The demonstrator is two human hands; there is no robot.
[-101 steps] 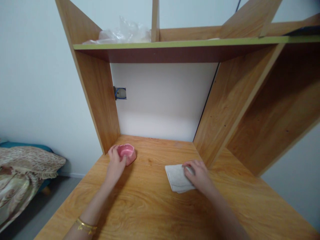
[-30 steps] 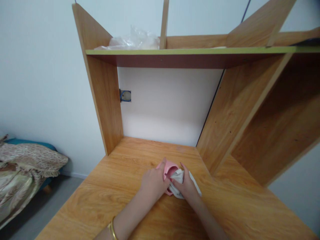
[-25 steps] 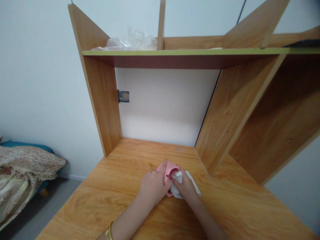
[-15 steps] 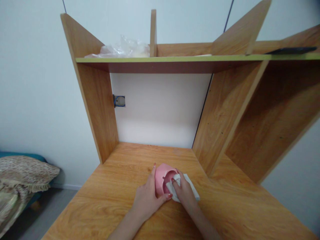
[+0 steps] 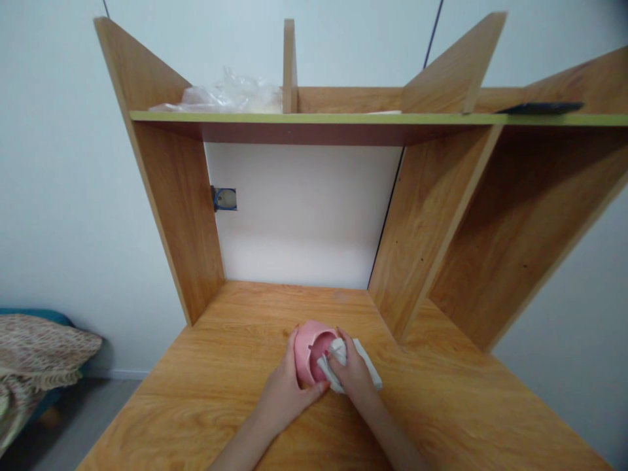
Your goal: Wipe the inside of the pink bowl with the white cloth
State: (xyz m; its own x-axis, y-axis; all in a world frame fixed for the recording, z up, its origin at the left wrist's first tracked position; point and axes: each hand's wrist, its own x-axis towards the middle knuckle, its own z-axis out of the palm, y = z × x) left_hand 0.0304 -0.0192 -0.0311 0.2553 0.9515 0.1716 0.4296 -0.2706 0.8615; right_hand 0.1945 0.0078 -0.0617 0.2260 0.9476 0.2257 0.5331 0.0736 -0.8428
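The left hand point(image 5: 282, 392) grips a tilted pink bowl point(image 5: 305, 341) as the right hand point(image 5: 354, 374) holds white cloth point(image 5: 338, 350) at its opening.

Smooth bowl point(image 5: 303, 350), matt cloth point(image 5: 367, 364), wood-grain desktop point(image 5: 210, 386), glossy crinkled plastic point(image 5: 235, 95).

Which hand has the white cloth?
The right hand, holding the cloth at the mouth of the pink bowl. The left hand grips only the bowl.

The left hand point(image 5: 282, 392) and the right hand point(image 5: 355, 375) have thin fingers point(image 5: 291, 349). Some of the nails point(image 5: 326, 385) look painted red. Both forearms point(image 5: 249, 437) are slim and bare.
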